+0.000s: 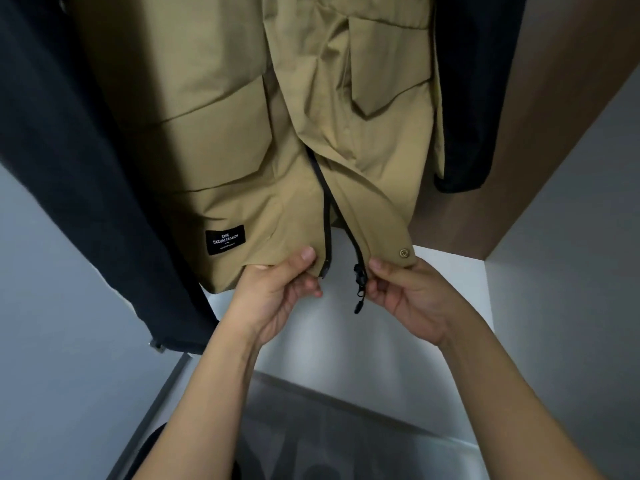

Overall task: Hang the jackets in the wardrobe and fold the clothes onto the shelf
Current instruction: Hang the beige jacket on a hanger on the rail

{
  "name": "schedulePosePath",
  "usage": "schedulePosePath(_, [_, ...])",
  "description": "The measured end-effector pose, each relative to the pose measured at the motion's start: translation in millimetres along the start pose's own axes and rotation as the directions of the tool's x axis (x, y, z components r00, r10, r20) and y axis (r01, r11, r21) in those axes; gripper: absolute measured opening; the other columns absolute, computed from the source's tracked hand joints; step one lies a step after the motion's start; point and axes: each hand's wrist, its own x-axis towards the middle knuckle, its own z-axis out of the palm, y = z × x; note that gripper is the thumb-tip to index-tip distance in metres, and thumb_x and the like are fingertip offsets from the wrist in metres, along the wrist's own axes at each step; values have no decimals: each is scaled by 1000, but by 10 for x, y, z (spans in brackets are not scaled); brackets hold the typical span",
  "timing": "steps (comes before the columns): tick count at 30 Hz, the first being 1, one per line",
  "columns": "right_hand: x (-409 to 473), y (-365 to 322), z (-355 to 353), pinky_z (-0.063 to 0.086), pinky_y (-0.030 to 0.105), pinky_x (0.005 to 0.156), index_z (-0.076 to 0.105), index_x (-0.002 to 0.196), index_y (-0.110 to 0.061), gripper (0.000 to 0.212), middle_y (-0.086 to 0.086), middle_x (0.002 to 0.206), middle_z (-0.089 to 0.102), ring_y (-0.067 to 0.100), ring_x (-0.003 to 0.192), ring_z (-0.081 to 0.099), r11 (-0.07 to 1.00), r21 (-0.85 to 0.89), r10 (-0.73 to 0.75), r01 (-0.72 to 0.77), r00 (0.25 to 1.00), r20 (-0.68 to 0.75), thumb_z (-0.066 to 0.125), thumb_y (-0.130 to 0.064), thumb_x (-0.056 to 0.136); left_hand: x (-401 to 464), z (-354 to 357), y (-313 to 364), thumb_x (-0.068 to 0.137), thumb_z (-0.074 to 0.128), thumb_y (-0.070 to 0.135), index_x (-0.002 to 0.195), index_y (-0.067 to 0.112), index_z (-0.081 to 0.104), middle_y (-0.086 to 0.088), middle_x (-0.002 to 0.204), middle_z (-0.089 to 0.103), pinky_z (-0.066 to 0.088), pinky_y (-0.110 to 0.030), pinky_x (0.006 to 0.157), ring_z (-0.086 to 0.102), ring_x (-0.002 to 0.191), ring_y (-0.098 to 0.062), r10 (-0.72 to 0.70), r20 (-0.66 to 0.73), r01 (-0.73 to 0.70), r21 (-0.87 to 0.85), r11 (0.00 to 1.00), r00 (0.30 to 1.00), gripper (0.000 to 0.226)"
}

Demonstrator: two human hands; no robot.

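Observation:
A khaki jacket (242,140) with flap pockets and a black label hangs in the wardrobe, its front unzipped at the bottom. My left hand (277,292) pinches the hem of the jacket's left front panel beside the black zipper tape. My right hand (405,292) pinches the hem of the right panel, just under a brass snap button (403,252). The black zipper slider and pull (358,289) dangle between my two hands. The top of the jacket and its hanger are out of view.
A dark navy garment (69,174) hangs to the left of the khaki jacket and another dark garment (474,98) hangs to its right. The brown wardrobe wall (512,188) stands at right. A white shelf (346,341) lies below, with dark clothing (311,445) lower down.

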Motion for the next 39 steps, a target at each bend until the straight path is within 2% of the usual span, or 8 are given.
schedulePosePath(4, [-56,-23,78,51,19,58,66,92,-9,21,4,80,66,11,64,59,1000,-14,-2,3,998,55,65,-2,72,-64,45,-14,77,69,6,82,7,63,-1,65,61,47,-27,48,53,50,-15,143,5,-143,83,986,990,8])
schedulePosePath(9, [-56,9,158,52,20,58,70,90,-9,22,6,85,65,13,68,60,999,44,-1,-3,996,86,66,0,71,-112,192,-39,79,70,11,68,18,62,3,62,53,36,-23,44,43,52,-15,397,-165,-380,125,916,903,16])
schedulePosePath(12, [-32,62,225,53,23,60,73,89,-10,19,7,85,66,13,66,57,995,98,-22,14,996,82,65,-1,74,-139,294,-102,78,78,19,74,2,60,-15,63,53,47,-38,52,47,54,-25,481,-221,-433,232,871,848,25])
schedulePosePath(14, [-28,78,281,53,22,60,77,81,-14,20,5,80,66,12,64,56,993,108,-53,44,995,81,62,-1,77,-142,350,-147,77,82,22,93,-6,63,-25,86,63,53,-55,81,62,78,-27,489,-257,-441,224,869,834,37])
schedulePosePath(17, [-29,77,337,53,21,58,77,80,-13,19,5,80,66,12,65,55,990,114,-86,77,993,75,62,-1,78,-141,400,-155,79,79,15,112,3,67,-9,115,71,48,-42,104,66,112,-22,495,-316,-456,191,869,810,37])
schedulePosePath(23, [-25,73,368,52,21,59,74,84,-10,16,5,80,67,11,63,58,989,120,-97,88,992,77,63,-1,77,-89,377,-166,82,77,14,119,-4,64,-13,121,68,45,-47,108,64,117,-23,520,-355,-469,225,854,777,43])
schedulePosePath(30, [-25,100,424,52,21,60,77,79,-14,16,4,78,66,11,64,57,987,122,-112,103,991,67,64,-4,77,-112,410,-183,82,74,10,117,-7,63,-15,120,68,47,-37,106,64,116,-22,550,-365,-504,220,835,752,40])
schedulePosePath(39, [-30,160,486,52,20,58,75,80,-11,13,5,80,67,11,64,57,983,149,-112,110,994,10,65,-4,75,-140,361,-212,82,75,10,113,-1,66,-8,116,71,47,-39,106,65,115,-19,603,-345,-536,278,797,719,34])
